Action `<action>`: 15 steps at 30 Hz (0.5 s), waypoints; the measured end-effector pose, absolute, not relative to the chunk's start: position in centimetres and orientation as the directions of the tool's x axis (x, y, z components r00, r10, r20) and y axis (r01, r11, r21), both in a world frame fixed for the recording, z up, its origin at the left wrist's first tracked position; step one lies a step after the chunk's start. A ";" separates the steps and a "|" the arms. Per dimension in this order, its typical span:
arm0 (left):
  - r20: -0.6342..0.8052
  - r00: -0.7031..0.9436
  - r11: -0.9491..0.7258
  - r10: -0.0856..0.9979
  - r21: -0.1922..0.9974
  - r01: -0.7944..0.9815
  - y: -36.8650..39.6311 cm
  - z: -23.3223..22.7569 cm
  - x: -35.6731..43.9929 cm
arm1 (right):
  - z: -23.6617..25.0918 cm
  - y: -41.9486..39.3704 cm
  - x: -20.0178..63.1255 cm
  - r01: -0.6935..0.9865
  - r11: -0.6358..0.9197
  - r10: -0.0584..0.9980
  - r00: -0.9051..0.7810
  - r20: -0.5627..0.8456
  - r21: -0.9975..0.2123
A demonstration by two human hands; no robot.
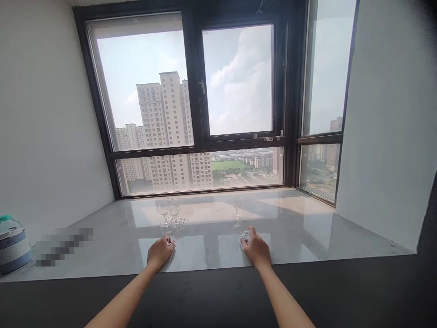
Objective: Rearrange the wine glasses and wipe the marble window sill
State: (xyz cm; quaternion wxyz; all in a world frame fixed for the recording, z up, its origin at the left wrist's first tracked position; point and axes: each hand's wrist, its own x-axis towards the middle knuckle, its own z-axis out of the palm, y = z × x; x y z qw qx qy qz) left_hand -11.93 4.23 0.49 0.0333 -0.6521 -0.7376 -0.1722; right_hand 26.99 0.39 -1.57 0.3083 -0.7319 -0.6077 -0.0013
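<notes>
Two outstretched arms: left hand around glass.

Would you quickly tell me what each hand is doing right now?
Left hand: closed around a wine glass on the sill.
Right hand: closed on a small white cloth, resting on the sill.

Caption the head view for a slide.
Left hand on a wine glass, right hand gripping a cloth on windowsill.
</notes>
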 end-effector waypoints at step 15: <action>0.255 -0.138 0.082 0.957 0.217 0.973 4.5 0.4 -12.0 | -1.7 0.1 27.0 0.874 -0.066 0.846 0.305 0.437 -0.481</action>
